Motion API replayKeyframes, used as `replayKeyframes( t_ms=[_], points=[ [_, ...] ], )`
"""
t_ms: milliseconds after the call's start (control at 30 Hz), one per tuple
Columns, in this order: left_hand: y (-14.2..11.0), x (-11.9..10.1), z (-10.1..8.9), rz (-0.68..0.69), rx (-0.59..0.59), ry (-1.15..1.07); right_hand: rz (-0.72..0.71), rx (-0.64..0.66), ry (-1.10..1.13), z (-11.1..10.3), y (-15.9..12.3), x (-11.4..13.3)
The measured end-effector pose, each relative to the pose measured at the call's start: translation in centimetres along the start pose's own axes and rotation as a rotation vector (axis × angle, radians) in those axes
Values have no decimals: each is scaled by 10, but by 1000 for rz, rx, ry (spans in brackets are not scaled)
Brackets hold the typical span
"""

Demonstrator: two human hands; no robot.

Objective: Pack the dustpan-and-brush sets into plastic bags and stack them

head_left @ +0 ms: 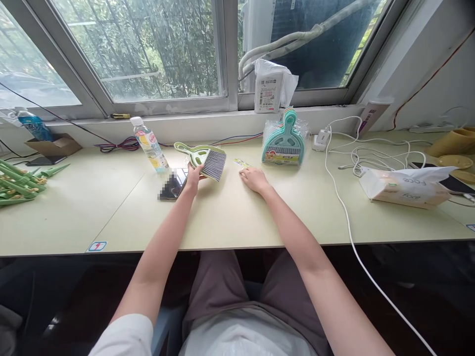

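Observation:
My left hand (193,179) is closed around a small green dustpan and brush set (200,157), holding it tilted above the table with the grey bristles to the right. The handle points left. My right hand (255,179) lies low over the tabletop, its fingers drawn together at the near end of a small yellow-green printed label (241,162). A dark phone (174,185), partly pixelated, lies by my left hand. Behind it a clear bottle with a white cap (150,144) leans to the left. Farther back on the right stands a teal dustpan and brush set (285,138) in clear wrapping.
White cables (336,173) run from a charger (321,140) over the table's right side. A tissue pack (408,188) lies there. Green plastic pieces (18,183) are heaped at far left, near a cardboard box (55,146). Another tissue pack (269,92) stands on the sill.

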State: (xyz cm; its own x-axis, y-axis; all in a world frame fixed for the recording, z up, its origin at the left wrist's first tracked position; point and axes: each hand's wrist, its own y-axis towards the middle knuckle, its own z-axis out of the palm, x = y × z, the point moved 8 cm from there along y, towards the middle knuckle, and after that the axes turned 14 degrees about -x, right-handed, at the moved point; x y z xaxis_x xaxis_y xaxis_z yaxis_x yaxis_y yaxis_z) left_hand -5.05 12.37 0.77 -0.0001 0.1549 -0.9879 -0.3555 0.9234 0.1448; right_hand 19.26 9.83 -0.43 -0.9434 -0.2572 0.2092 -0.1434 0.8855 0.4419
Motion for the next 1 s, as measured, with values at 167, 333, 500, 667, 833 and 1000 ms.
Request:
replayKeyframes(
  t_ms=[167,333,500,667,833,1000],
  points=[
    [1,5,-4,-70,-40,21,147,-140,15,-33,2,13],
    [-1,5,-2,-69,-25,63,74,-84,12,-26,-2,9],
    [0,8,0,-57,-22,98,45,54,37,-12,-2,4],
    [0,10,0,-52,-26,99,66,1,117,-31,1,18],
    [-1,9,-1,-59,-36,90,-53,303,375,-34,-13,32],
    [-4,7,-3,-84,-64,58,-238,674,343,-28,-37,41]
  ],
)
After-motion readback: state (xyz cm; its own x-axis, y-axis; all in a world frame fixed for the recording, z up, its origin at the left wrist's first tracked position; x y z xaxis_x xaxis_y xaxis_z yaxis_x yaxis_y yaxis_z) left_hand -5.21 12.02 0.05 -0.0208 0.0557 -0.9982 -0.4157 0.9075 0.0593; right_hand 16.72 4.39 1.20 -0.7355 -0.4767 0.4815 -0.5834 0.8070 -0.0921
